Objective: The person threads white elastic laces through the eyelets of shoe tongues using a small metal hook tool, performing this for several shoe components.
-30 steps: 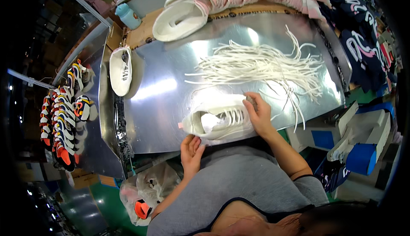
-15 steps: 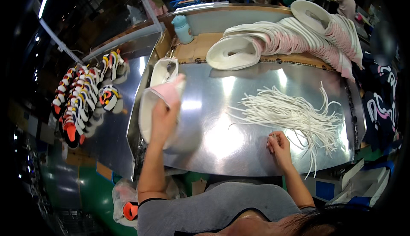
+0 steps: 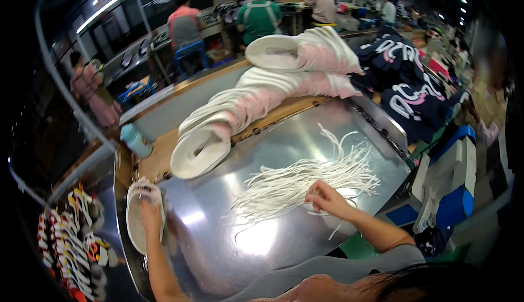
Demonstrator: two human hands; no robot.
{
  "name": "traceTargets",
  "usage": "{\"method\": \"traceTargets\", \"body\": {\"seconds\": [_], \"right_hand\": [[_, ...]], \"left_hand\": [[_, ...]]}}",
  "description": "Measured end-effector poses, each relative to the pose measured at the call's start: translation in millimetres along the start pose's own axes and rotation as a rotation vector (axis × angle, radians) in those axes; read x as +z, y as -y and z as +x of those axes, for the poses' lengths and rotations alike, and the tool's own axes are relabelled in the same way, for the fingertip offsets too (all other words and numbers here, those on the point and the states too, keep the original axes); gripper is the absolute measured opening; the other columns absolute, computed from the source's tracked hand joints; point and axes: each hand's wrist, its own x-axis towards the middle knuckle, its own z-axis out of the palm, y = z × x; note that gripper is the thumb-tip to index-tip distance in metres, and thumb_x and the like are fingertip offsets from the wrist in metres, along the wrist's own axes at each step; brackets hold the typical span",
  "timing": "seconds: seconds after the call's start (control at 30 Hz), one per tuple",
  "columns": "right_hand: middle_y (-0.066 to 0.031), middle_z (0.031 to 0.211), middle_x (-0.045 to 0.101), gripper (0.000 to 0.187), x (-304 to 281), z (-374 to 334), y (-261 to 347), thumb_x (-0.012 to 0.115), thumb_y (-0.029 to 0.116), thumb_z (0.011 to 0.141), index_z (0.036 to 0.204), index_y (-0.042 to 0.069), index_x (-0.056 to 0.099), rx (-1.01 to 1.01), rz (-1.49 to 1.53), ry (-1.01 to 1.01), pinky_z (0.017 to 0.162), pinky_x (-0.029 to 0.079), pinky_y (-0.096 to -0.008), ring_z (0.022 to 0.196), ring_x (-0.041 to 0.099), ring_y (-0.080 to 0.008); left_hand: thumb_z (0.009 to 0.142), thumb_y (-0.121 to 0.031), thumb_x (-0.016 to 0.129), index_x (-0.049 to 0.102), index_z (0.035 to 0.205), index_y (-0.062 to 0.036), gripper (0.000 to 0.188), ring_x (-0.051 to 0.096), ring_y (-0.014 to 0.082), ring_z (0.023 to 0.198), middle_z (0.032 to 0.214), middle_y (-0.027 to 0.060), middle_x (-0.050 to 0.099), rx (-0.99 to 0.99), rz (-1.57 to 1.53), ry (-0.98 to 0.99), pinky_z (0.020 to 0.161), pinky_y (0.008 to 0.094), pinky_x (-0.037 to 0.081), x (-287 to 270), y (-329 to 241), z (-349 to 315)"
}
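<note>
At the left edge of the metal table lies a white, oval, open-centred fabric piece like a shoe upper. My left hand reaches over its opening, fingers closed on its far, pinkish end; part of the fingertips is hard to make out. A loose pile of thin white cords spreads across the middle of the table. Over the near right side of this pile is my right hand, its fingers pinched together; what is in them, if anything, is too small to name.
A long row of stacked white-and-pink uppers runs along the back ledge, with a light-blue bottle at its left. Colourful shoes stand left. Dark printed pieces and a blue-and-white crate are right. Co-workers sit beyond.
My view has turned to the right. My left hand has lowered the pink-and-white upper onto the table's left side. My right hand has moved from the bare metal onto the cords.
</note>
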Motion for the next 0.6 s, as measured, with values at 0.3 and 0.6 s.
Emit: {"method": "traceTargets", "body": {"seconds": [0.3,0.6], "right_hand": [[-0.0096,0.087,0.065,0.029,-268.7,220.9,26.0,0.072,0.023,0.087,0.102,0.004,0.055,-0.476,-0.287,-0.977,0.07,0.051,-0.0335,0.077,0.063,-0.0191],[-0.0229,0.119,0.067,0.064,-335.7,327.6,76.2,0.065,0.052,0.082,0.13,0.012,0.054,-0.106,-0.353,-1.11,0.096,0.048,-0.0523,0.112,0.064,-0.0431]], "left_hand": [[0.088,-0.017,0.075,0.062,0.123,-0.0011,0.041,0.066,0.0177,0.095,0.114,0.0101,0.068,0.56,-0.47,0.334,0.077,0.0288,0.05,-3.1,-225.0,30.0],[0.093,-0.036,0.072,0.05,0.143,0.0001,0.065,0.056,0.0237,0.124,0.137,0.0131,0.058,0.503,-0.808,0.458,0.104,0.0335,0.043,148.5,-495.8,222.0]]}}
